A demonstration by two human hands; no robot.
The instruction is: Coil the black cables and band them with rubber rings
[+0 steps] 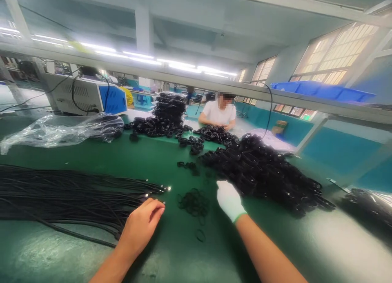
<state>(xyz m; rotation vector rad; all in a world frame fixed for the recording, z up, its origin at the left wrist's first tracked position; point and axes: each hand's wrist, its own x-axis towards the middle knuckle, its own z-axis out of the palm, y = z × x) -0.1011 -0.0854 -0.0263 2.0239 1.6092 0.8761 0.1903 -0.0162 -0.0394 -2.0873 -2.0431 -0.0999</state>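
My left hand [142,223] is bare and hovers at the connector ends of a long bundle of black cables [76,193]. Its fingers are curled together, and whether anything is between them is too small to tell. On my right hand [229,199] is a white glove with a green cuff; it is beside a large heap of coiled black cables [260,168], its fingers mostly hidden from view. Between the two hands lies a loose pile of thin black bands [193,202], with a single band [200,235] nearer to me.
Across the green table [153,156] a person in a white shirt [219,111] sits behind more coils [168,111]. Clear plastic bags [64,130] and a blue-and-white machine [88,95] stand back left. A shelf bar crosses above, with a blue tray [321,91].
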